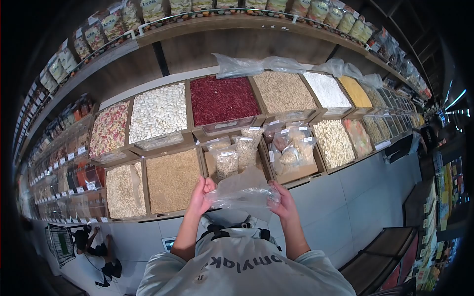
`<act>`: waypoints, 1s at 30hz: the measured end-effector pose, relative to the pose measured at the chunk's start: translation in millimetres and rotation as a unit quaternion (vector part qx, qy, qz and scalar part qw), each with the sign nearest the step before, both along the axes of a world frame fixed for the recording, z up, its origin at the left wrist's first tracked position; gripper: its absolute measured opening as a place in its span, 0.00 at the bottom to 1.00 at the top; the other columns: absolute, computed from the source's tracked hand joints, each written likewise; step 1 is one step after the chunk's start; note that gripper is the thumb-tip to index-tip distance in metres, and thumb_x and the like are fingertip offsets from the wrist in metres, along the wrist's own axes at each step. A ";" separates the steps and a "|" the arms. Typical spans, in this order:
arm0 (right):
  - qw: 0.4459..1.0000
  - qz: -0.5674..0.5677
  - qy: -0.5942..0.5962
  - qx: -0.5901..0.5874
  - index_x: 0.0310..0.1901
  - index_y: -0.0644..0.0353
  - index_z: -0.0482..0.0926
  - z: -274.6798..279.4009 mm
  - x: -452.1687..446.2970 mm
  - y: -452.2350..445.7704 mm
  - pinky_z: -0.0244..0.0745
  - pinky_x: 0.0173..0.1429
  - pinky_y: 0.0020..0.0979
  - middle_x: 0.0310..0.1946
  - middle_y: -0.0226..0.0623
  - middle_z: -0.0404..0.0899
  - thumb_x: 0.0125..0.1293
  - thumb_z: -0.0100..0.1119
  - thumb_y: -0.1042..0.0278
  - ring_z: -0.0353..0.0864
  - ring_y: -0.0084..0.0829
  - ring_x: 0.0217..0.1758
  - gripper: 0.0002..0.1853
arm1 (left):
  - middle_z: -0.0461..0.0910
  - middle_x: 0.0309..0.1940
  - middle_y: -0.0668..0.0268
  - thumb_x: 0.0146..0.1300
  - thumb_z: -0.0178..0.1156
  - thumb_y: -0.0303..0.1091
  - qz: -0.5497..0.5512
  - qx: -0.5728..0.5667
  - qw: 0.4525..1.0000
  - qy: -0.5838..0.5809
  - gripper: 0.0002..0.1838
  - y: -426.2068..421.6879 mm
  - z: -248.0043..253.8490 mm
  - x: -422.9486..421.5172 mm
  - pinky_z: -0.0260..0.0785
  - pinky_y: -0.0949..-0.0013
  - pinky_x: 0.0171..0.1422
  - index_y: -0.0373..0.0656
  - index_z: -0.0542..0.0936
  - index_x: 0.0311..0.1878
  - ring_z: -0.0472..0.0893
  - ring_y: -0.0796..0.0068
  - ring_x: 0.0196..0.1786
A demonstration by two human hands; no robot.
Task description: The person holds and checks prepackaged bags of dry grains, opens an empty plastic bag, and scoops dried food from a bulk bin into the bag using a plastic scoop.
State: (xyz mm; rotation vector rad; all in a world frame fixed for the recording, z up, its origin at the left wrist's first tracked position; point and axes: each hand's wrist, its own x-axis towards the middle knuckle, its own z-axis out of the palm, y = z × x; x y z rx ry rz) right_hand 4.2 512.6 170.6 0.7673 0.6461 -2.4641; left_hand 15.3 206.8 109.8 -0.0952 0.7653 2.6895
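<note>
In the head view, holding a clear plastic bag (239, 196) stretched crosswise at waist height, in front of the body and over the front edge of the display. With left hand (199, 197), gripping the bag's left end, fingers curled and thumb raised. With right hand (282, 200), pinching the crumpled right end between thumb and fingers. Spread between both sets of fingertips, with see-through film reaching upward past them toward the shelf; too glossy and creased to tell whether open at the mouth.

Just beyond the film, in an open wooden bin, labelled packets of flakes (227, 163). To the right of those, in the neighbouring bin, more sealed packets (292, 153). To the left, loose tan grain (173, 180), then pale flakes (121, 190) with a scoop (135, 183) lying on top. In the row behind, from left to right, a pink-and-cream mix (109, 129), white beans (159, 111), dark red beans (222, 98), beige grain (284, 91), something fine and white (326, 90) and something yellow (355, 92). Along the back edge, draped loose plastic film (239, 65). At lower left, on the floor side, a person (94, 246) near a shopping cart (60, 244).
</note>
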 end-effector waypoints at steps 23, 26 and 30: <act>0.570 0.199 0.419 0.678 0.39 0.64 0.75 -0.3 15.0 -25.9 0.73 0.42 0.30 0.34 0.40 0.76 0.52 0.62 0.83 0.78 0.38 0.37 0.12 | 0.74 0.37 0.69 0.76 0.44 0.38 0.099 -0.487 0.861 0.109 0.12 37.8 73.3 19.9 0.68 0.72 0.43 0.40 0.71 0.50 0.73 0.79 0.37; 0.595 0.179 0.354 0.699 0.36 0.65 0.75 -33.1 13.5 -24.0 0.74 0.42 0.33 0.32 0.46 0.77 0.57 0.59 0.78 0.77 0.43 0.33 0.05 | 0.75 0.41 0.67 0.75 0.44 0.39 0.153 -0.369 0.909 0.121 0.11 42.4 72.2 23.0 0.68 0.75 0.45 0.41 0.70 0.49 0.74 0.79 0.39; 0.805 0.110 0.198 0.548 0.37 0.62 0.76 -68.6 4.3 -15.9 0.75 0.41 0.31 0.33 0.39 0.80 0.69 0.52 0.72 0.79 0.31 0.33 0.05 | 0.74 0.37 0.67 0.74 0.49 0.33 0.205 -0.353 0.898 0.164 0.08 46.3 70.5 17.1 0.66 0.75 0.41 0.40 0.74 0.46 0.70 0.83 0.35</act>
